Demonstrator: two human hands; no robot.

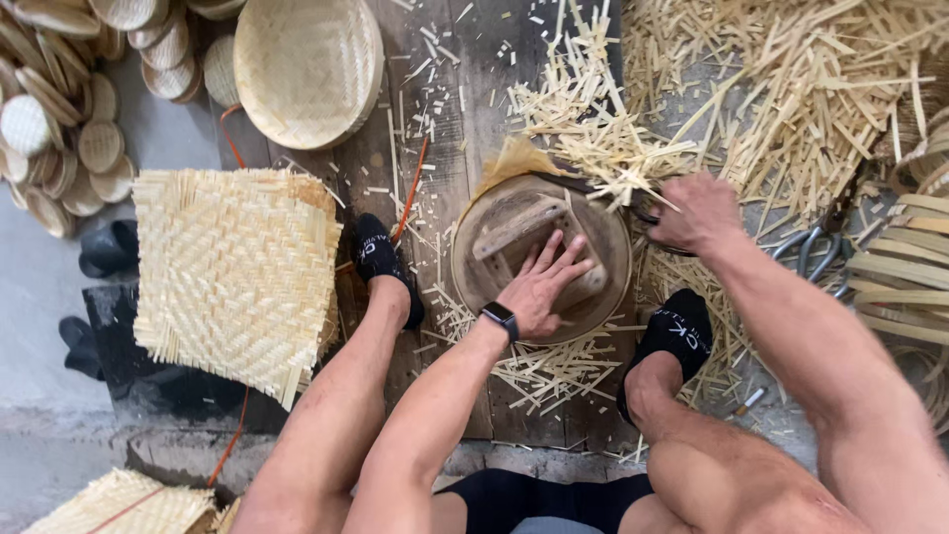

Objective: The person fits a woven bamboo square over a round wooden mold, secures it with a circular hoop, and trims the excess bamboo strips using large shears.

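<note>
The round wooden form [542,255] sits at centre frame on the plank floor [465,119], between my two feet. It is a brown disc with a raised rim and a wooden block [519,229] fixed across its face; a fringe of pale bamboo strips [593,138] spreads from under its upper edge.

My left hand [544,287] lies flat on the form, fingers spread and released, palm pressing down, wrist bearing a dark watch [499,317]. My right hand [697,213] is clenched at the form's upper right rim, gripping a dark tool handle [645,211] among the strips.

A square woven mat [237,267] lies at left; a round woven tray [306,64] rests at upper left.
</note>
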